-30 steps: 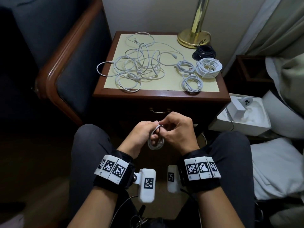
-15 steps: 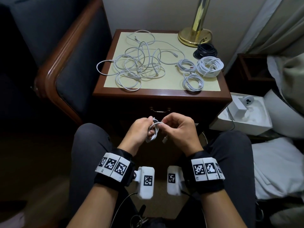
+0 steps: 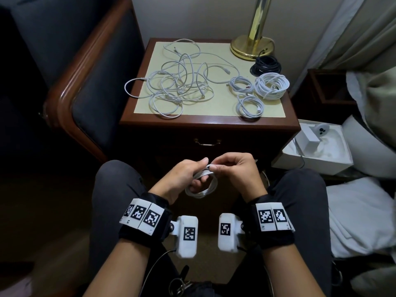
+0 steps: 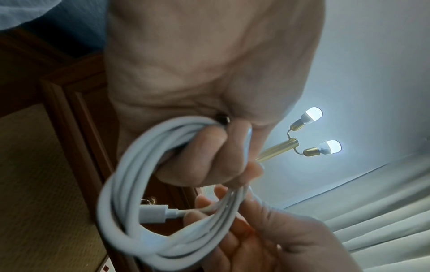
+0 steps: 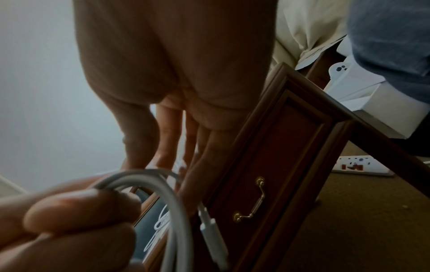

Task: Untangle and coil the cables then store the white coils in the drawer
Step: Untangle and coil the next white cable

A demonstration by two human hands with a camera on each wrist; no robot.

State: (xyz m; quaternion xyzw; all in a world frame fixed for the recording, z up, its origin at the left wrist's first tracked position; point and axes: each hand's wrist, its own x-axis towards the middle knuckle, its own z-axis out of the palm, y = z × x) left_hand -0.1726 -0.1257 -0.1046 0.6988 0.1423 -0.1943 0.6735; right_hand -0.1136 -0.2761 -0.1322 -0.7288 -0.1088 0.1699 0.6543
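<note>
Head view: tangled cables [image 3: 177, 82] beside apparently three coils [image 3: 249, 106].

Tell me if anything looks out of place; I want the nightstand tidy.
Yes: a tangle of white cables sprawls over the left of the nightstand, one loop hanging past its edge. Beside it lie three neat white coils and a black coil. The drawer is closed.

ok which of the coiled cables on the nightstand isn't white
The black coil, at the back right corner beside the brass lamp base. The other three coils, the large white coil and two smaller ones in front of it, are white.
</note>
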